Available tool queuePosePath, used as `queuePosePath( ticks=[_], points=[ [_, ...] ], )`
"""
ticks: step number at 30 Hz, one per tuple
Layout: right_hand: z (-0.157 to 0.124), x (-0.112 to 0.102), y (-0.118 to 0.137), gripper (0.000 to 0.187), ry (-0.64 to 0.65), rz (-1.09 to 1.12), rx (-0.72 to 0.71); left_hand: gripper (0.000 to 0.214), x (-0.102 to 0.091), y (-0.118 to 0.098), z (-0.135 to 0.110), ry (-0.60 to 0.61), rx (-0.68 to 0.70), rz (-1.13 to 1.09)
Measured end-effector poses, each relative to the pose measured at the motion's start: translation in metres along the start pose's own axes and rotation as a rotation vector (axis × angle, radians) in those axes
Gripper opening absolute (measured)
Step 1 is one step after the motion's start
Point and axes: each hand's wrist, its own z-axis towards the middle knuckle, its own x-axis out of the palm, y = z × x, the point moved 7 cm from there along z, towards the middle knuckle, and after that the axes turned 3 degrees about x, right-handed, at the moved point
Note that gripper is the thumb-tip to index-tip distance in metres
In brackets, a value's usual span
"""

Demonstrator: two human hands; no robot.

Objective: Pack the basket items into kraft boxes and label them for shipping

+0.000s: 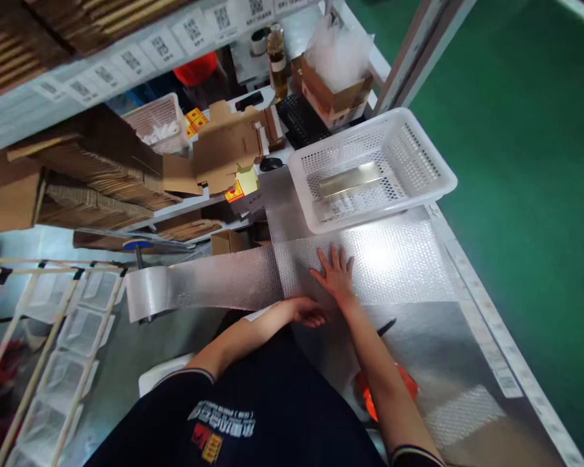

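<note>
A sheet of bubble wrap point(399, 266) is drawn out from a roll point(148, 293) at the left and lies across the metal table point(448, 344). My right hand point(337, 272) lies flat and open on the wrap, fingers spread. My left hand point(307, 312) sits at the wrap's near edge with its fingers curled, pinching that edge. Just beyond the wrap stands a white plastic basket point(428, 165) holding a long flat silvery pack point(350, 183).
Orange-handled scissors point(387, 363) lie on the table under my right forearm. Flat cardboard boxes point(224, 152), a keyboard point(302, 120), a bottle point(277, 58) and a box of filler point(335, 71) crowd the back. Green floor runs along the right table edge.
</note>
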Motion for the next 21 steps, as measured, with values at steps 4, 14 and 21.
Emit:
queuePosePath(
  ticks=[4, 14, 21],
  points=[
    [-0.002, 0.008, -0.005, 0.076, 0.001, -0.126, -0.014, 0.022, -0.072, -0.090, -0.046, -0.312, 0.359, 0.801],
    [0.005, 0.004, -0.009, 0.079, 0.096, -0.053, 0.067, 0.041, -0.095, -0.221, -0.016, -0.110, 0.849, 1.555],
    [-0.074, -0.038, -0.023, 0.071, -0.309, 0.000, 0.629, 0.040, -0.101, -0.222, -0.002, -0.146, 0.809, 1.726]
  ],
)
